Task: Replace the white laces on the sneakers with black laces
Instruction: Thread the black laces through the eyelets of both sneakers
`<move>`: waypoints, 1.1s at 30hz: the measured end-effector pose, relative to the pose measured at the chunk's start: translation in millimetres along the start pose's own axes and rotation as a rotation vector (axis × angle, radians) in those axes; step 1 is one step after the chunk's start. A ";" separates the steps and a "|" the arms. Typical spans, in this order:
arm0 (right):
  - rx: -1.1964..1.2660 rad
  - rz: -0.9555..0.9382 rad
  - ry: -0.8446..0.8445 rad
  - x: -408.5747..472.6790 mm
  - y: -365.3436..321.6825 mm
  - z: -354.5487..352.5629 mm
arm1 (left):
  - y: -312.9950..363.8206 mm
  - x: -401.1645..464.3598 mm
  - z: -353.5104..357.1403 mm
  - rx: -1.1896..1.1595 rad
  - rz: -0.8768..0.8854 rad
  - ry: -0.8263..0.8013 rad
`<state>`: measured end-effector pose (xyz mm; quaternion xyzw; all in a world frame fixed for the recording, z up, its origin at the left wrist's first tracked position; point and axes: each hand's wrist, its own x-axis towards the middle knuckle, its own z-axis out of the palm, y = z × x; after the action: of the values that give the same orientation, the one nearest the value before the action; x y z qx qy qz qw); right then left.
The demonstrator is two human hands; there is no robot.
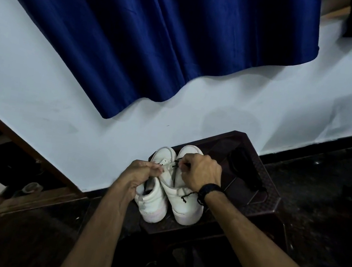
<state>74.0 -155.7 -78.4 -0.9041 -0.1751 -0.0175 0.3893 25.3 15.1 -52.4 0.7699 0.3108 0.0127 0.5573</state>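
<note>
- Head view: two white sneakers stand side by side on a dark stool point(260, 194) against the wall, the left sneaker point(154, 199) and the right sneaker point(184, 200) touching along their inner edges.
- The right hand point(201, 172) is curled and pinches a black lace point(178, 164) over the front of the right sneaker; a loose end of it pokes out near the wristband point(208, 191).
- The left hand point(140, 174) is clenched at the tongue of the left sneaker; it seems to hold the upper or a lace end, but I cannot tell which.
- The lace runs from the pinch straight down toward the eyelets, close under the fingertips, with little slack showing.
- Risk, as I judge it: pulling hard with one hand could draw the lace out of an eyelet or leave the ends uneven.
- The sneakers stand near the stool's front edge, so a strong tug could drag one off.
- The dim light could lead to a missed eyelet.
</note>
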 end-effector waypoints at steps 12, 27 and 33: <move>-0.045 0.009 0.028 -5.3 -14.3 12.5 | -0.5 -3.0 1.3 -0.051 -0.032 -0.011; -0.344 -0.056 0.139 -8.5 -18.7 25.4 | -1.1 -15.2 19.3 0.087 -0.009 0.205; -0.293 -0.036 0.155 -5.2 -12.3 29.5 | -8.8 -24.5 38.4 0.455 0.173 0.509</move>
<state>62.0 -128.5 -91.2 -0.9439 -0.1561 -0.1196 0.2651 15.5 -28.0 -66.5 0.8700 0.3681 0.1818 0.2730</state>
